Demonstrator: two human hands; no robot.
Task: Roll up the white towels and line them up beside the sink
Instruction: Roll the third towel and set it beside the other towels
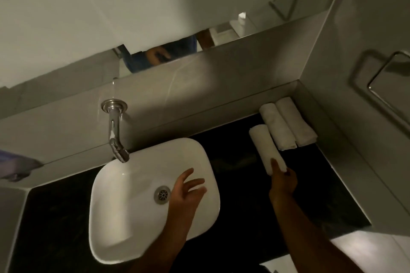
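My right hand [284, 180] holds a pinching grip on the near end of a rolled white towel [265, 147] lying on the dark surface [241, 210] right of the sink [124, 217]. Two more rolled towels [288, 125] lie together by the corner wall, while my left hand [185, 194] hovers over the basin, fingers spread

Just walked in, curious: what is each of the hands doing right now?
Left hand: open, empty, above the sink.
Right hand: closed on the end of a rolled towel.
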